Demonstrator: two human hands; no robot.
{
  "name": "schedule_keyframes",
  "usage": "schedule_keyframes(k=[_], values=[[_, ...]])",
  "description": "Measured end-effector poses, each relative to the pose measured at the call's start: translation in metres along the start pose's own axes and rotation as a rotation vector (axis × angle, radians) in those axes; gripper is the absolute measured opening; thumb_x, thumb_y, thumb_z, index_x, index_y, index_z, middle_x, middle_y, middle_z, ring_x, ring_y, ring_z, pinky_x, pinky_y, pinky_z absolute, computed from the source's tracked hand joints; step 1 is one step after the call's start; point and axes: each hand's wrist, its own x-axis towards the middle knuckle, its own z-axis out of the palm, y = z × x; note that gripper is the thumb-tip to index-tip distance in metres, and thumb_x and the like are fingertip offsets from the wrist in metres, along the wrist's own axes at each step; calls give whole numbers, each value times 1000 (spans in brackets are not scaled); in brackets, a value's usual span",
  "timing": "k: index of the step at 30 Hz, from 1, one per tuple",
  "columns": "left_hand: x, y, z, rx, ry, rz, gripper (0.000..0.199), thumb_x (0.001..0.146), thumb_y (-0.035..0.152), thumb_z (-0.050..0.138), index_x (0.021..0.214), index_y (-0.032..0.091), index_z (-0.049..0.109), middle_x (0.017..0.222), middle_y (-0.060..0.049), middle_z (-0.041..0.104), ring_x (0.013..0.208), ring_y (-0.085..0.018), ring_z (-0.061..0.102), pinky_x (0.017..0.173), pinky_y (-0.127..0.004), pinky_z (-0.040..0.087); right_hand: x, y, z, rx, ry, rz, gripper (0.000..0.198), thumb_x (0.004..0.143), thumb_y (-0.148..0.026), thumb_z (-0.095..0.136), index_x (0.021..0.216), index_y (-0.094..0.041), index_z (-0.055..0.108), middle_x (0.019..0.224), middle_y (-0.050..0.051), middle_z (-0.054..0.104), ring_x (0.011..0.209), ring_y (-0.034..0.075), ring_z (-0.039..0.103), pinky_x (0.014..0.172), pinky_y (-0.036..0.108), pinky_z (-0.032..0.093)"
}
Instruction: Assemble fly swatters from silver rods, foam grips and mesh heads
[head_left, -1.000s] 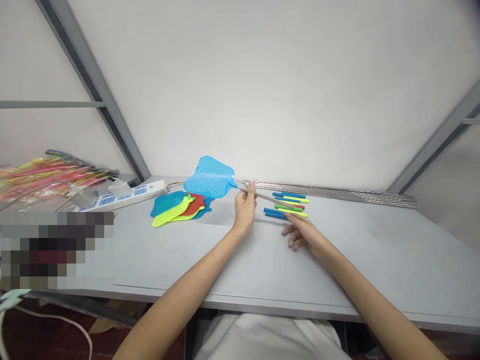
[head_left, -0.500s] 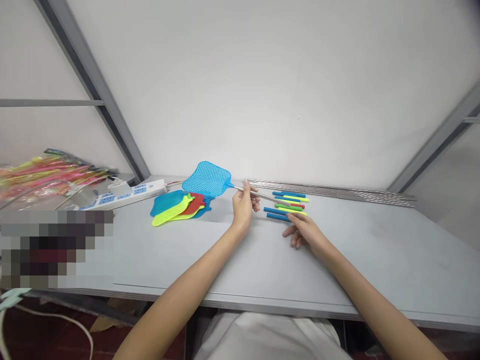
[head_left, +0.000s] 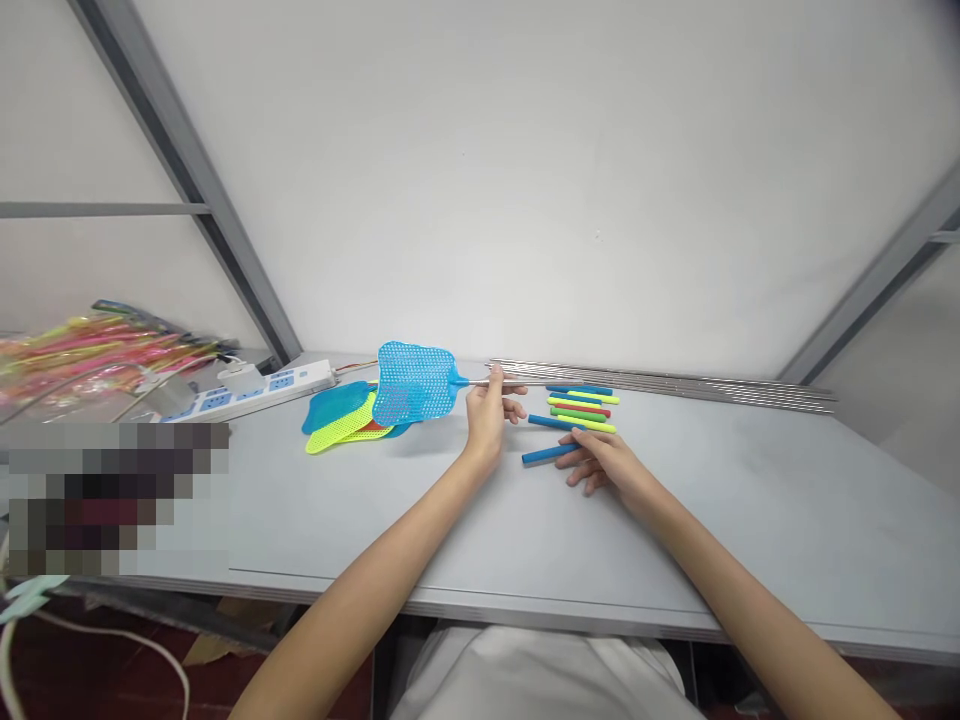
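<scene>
My left hand point(head_left: 491, 410) is closed round the metal rod of a blue fly swatter point(head_left: 414, 383), whose perforated head points left above the table. In my right hand point(head_left: 600, 462), thumb and fingers pinch a blue handle tube point(head_left: 541, 455), its free end pointing left; the rest is hidden by the fingers. Just beyond that hand lie several coloured handle tubes point(head_left: 581, 412) in blue, yellow, green and red. Under and left of the swatter, a yellow fly swatter head point(head_left: 337, 430) overlaps a blue swatter head point(head_left: 334, 405) and a partly covered red one.
Several thin metal rods point(head_left: 675, 382) lie along the wall at the table's back. A white power strip point(head_left: 262, 392) with plugs stands at the left, beside bagged colourful items point(head_left: 112, 345). The table's front edge point(head_left: 525, 608) runs close to my body.
The swatter head has dipped and turned, and its rod now lies more level. My right hand has drawn a blue handle tube away from the row, towards me.
</scene>
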Motion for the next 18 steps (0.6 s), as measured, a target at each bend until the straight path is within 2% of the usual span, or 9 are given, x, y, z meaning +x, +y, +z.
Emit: schedule_keyframes(k=[9,14,18], values=[[1,-1,0,-33,7,-40,39,67,49,44,74,11,50,60,-4,56,36,-6,47,36,-17,32,-3,-8,-6,211,272,-231,26,70,-36,47,91,-20,52,85,5,60,65,16,59,40,19,45],[0,-2,-1,-30,7,-55,38,67,48,44,73,11,51,58,-3,55,36,-6,47,35,-17,32,-1,-6,-8,303,321,-259,26,71,-35,46,92,-21,50,87,4,60,68,16,58,42,20,45],[0,-2,-1,-34,13,-61,38,67,47,44,73,11,51,58,-3,54,37,-6,47,36,-17,32,2,-5,-11,412,377,-229,23,70,-31,45,91,-22,48,84,3,60,65,14,58,42,19,44]])
